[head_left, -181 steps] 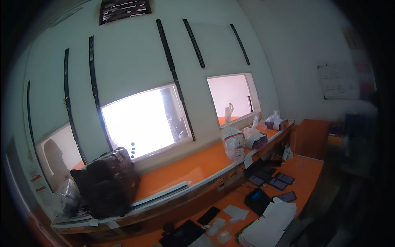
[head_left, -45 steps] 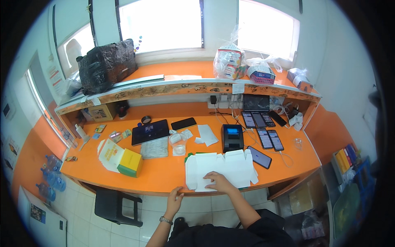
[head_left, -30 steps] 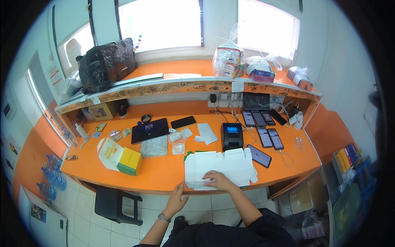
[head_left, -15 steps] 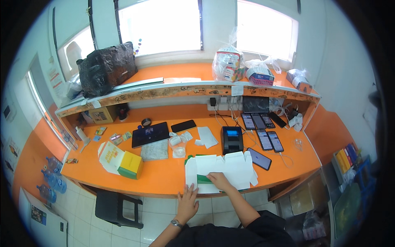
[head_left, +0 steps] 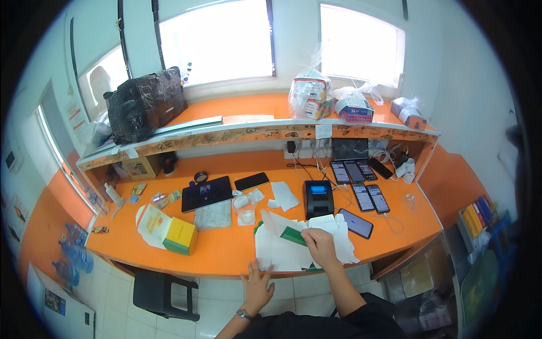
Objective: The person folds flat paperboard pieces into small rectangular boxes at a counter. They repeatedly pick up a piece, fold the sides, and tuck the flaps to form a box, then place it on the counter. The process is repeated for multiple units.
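A flattened carton point(head_left: 276, 251) lies on the orange desk in front of me, white side up, with green showing at its edges. My right hand point(head_left: 319, 247) is closed on a white cardboard flap with a green strip point(head_left: 293, 235), which it holds tilted above the rest. Whether that flap is joined to the carton or a separate piece, I cannot tell. My left hand point(head_left: 259, 287) has its fingers spread, fingertips at the desk's front edge by the carton's lower left corner, and holds nothing. Left of the carton stands an opened yellow and green box point(head_left: 181, 234).
Behind the carton stands a black receipt printer point(head_left: 318, 200). Several phones point(head_left: 363, 197) with cables lie to the right, one phone point(head_left: 356, 224) beside the carton. A tablet point(head_left: 206, 193) rests left of centre. A black stool point(head_left: 164, 295) stands below the desk's front edge.
My right hand has moved right and slightly up, raising the flap with the green strip off the carton. The left hand remains at the desk edge. The whole view has shifted slightly.
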Available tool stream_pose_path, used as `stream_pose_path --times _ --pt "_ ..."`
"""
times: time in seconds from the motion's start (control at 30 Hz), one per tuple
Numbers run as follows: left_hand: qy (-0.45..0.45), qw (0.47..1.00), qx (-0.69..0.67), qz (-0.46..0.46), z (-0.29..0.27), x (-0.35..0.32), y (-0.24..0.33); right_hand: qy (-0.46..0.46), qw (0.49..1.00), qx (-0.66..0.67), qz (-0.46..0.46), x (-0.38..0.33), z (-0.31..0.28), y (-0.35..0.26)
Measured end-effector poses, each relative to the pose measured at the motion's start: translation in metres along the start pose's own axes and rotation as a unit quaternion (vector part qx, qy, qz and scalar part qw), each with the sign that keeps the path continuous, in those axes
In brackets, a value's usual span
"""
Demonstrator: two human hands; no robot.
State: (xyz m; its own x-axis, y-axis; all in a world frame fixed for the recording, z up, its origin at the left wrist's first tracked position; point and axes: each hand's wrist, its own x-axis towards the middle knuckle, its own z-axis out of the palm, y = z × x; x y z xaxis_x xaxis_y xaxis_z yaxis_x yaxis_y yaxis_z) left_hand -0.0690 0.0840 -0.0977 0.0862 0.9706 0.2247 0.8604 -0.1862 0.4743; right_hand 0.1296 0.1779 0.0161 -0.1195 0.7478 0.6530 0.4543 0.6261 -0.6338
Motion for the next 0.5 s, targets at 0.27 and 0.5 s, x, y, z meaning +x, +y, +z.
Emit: stream_pose_path --times 0.27,0.5 --pt "0.268 0.863 -0.313 0.293 -0.135 -0.016 0.056 -0.268 0.956 0.072 -0.093 -0.029 -0.094 -0.123" --pt "0.079 0.919 -0.385 0.034 -0.153 -0.029 0.085 -0.374 0.925 0.036 0.052 -0.051 -0.066 -0.119"
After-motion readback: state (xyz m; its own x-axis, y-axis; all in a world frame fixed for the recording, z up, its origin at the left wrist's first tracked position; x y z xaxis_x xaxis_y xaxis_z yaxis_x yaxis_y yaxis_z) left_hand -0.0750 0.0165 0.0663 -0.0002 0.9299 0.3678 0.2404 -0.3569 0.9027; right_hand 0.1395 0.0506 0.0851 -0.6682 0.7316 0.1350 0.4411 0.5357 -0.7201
